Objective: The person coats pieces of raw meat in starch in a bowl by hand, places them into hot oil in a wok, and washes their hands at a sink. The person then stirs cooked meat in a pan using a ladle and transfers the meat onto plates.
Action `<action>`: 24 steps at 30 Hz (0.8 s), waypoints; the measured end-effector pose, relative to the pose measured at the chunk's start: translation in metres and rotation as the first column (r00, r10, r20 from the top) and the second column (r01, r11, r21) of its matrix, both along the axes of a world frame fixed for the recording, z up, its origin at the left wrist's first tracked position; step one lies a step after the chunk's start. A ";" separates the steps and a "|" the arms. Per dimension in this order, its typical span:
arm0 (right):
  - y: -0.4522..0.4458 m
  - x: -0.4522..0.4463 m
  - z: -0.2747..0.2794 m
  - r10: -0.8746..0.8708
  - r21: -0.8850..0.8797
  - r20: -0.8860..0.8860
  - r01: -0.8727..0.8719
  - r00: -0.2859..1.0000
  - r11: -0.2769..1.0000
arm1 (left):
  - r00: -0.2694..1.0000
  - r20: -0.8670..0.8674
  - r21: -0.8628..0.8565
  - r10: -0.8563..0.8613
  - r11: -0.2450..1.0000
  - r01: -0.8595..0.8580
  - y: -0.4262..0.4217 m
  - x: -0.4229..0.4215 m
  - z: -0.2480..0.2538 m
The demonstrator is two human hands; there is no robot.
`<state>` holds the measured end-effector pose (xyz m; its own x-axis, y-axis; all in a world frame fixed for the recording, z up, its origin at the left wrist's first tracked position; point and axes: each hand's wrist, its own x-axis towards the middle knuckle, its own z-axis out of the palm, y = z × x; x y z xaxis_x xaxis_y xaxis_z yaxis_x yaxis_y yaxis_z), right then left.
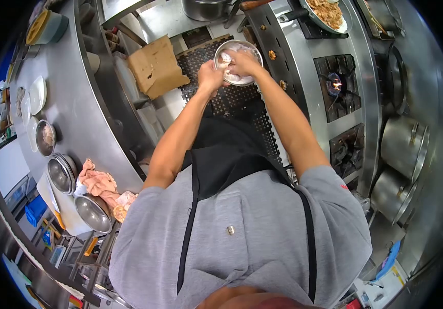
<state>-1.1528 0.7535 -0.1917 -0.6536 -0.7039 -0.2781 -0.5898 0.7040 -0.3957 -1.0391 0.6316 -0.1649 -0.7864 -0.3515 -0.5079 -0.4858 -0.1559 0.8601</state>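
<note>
Held out in front of me over the dark perforated floor mat is a round metal bowl (221, 45). Inside it lie pale pieces of food (227, 56) covered in something white, perhaps flour. My left hand (210, 75) is closed around the bowl's near-left rim. From the right, my right hand (245, 63) reaches into the bowl, its fingers curled down on the white-coated pieces. The fingertips are partly hidden among them, and I cannot tell how many pieces they grip.
On the right, a stove burner (335, 84) is lit near a pan (329, 18) of cooked food. A brown cardboard box (155, 66) stands left of the bowl. The left steel counter (77, 98) holds metal bowls (92, 212), raw meat (97, 180) and a knife (55, 206).
</note>
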 end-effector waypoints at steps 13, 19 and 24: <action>0.017 0.001 0.024 -0.136 0.269 -0.032 0.139 0.990 0.953 | 1.000 -0.002 -0.034 0.026 0.999 -0.026 0.019 -0.010 -0.007; 0.012 0.018 0.038 -0.342 0.133 -0.139 0.360 0.929 0.923 | 0.995 0.098 -0.045 0.001 0.999 0.004 0.011 -0.013 -0.022; 0.019 0.021 0.044 -0.214 0.064 -0.098 0.221 0.972 0.973 | 0.996 0.054 0.010 0.073 0.997 -0.074 0.016 -0.020 -0.013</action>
<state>-1.1319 0.7721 -0.1478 -0.8135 -0.5217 -0.2570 -0.4501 0.8446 -0.2898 -1.0589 0.6476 -0.1782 -0.7303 -0.4010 -0.5530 -0.5178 -0.2030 0.8311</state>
